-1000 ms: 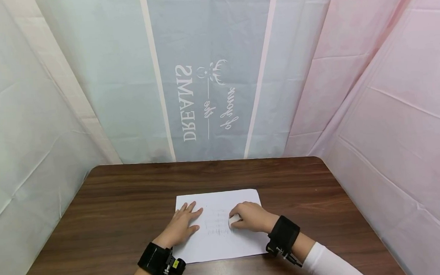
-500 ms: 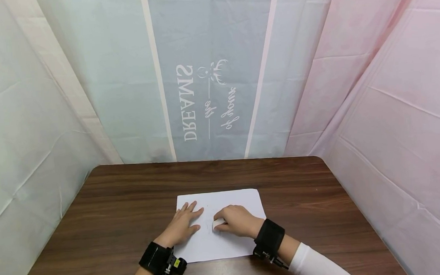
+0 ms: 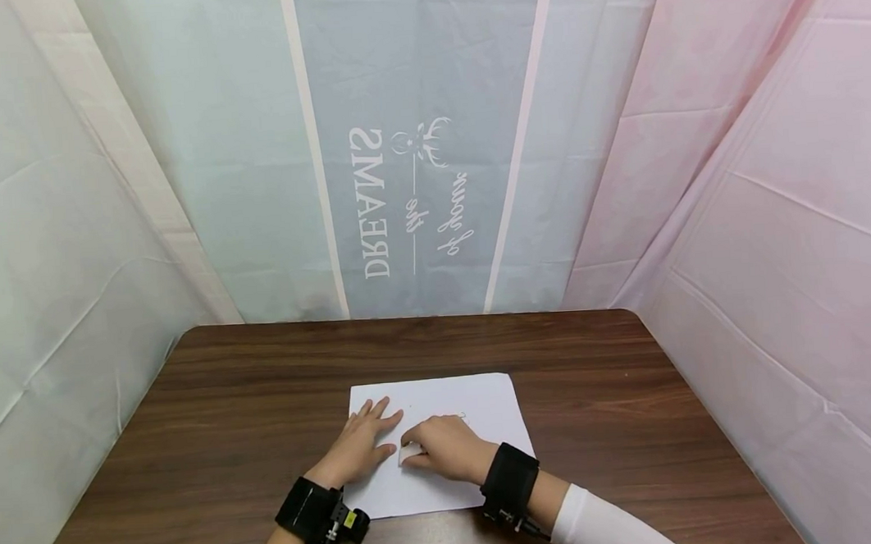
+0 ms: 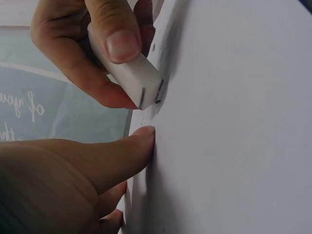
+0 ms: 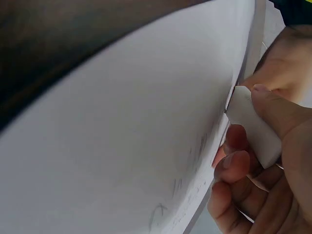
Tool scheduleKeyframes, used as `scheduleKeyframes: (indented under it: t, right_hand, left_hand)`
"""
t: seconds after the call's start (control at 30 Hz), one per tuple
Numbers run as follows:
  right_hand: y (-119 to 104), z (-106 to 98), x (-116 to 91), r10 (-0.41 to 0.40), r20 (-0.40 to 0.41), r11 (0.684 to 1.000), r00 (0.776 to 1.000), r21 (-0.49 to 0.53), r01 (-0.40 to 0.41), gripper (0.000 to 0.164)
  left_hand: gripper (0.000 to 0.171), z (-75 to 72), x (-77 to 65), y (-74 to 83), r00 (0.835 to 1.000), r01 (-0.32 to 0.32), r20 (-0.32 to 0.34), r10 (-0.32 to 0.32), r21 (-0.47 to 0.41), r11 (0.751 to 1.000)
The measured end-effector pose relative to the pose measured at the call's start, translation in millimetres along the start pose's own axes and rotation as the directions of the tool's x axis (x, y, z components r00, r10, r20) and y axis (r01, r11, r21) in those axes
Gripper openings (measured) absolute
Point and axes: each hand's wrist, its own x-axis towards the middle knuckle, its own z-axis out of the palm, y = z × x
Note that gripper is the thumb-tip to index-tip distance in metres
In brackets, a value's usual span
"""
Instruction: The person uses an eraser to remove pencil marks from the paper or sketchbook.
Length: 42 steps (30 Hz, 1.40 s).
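Observation:
A white eraser (image 4: 134, 80) is pinched between the thumb and fingers of my right hand (image 3: 448, 450). One end of it meets the sheet of white paper (image 3: 479, 397), and dark smudges mark that end. My left hand (image 3: 354, 450) rests on the left part of the sheet with fingers spread, its thumb just beside the eraser. Faint pencil marks (image 5: 197, 148) show on the paper near the right hand in the right wrist view. In the head view, my right hand hides the middle of the sheet.
The paper lies on a dark wood-grain table (image 3: 265, 396) near its front edge. Behind the table hangs a printed curtain (image 3: 418, 76); pale cloth encloses both sides. A black strap with a camera (image 3: 319, 520) sits on the left wrist, another strap (image 3: 510, 482) on the right.
My right hand has slid left across the paper with the eraser, toward the left thumb. Pencil marks visible mid-sheet a second ago are now behind this hand or gone. The left hand stays put.

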Motion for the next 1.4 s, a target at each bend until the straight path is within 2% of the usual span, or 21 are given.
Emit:
scheduleKeyframes:
  t: [0.23, 0.63, 0.97, 1.4]
  right_hand:
    - [-3.0, 1.6, 2.0, 0.050, 0.004, 0.999, 0.999, 0.010, -0.050, 0.026]
    - [0.5, 4.6, 2.2, 0.098, 0.039, 0.990, 0.994, 0.096, -0.102, 0.021]
    - [1.8, 3.4, 6.7, 0.077, 0.060, 0.990, 0.995, 0.112, -0.084, 0.013]
    - [2.7, 1.7, 6.1, 0.076, 0.073, 0.988, 0.994, 0.127, -0.085, 0.014]
  left_hand:
    - [0.051, 0.2, -0.7, 0.2, 1.000, -0.009, -0.008, 0.009, -0.007, 1.000]
    - [0.051, 3.2, -2.0, -0.7, 1.000, -0.011, -0.012, 0.011, -0.005, 1.000]
    - [0.052, 1.3, -2.4, 0.3, 1.000, -0.003, -0.020, 0.002, -0.001, 1.000]
    - [0.051, 0.6, -0.8, -0.9, 1.000, -0.015, -0.012, 0.015, 0.001, 1.000]
